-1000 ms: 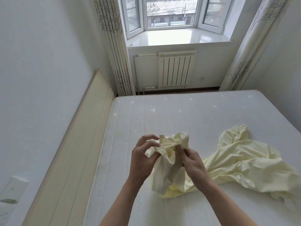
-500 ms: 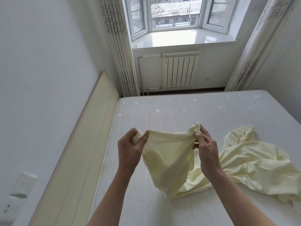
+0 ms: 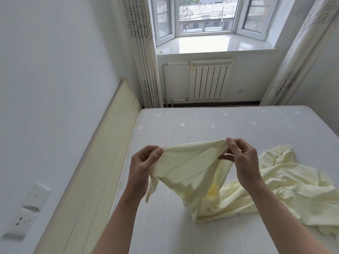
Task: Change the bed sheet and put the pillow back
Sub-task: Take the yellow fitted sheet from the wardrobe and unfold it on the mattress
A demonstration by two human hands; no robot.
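Left hand (image 3: 142, 165) and right hand (image 3: 244, 158) each pinch the yellow sheet (image 3: 192, 167) edge above the mattress (image 3: 201, 125).

no text, label, brand, number or sign can be read. faint embossed lettering is seen on the quilted top of the mattress (image 3: 183, 125), between the small embroidered sprigs, but it is too blurred for its letters to be told. a tiny dark mark is seen on the upper left corner of the radiator (image 3: 211, 79), too small to be read.
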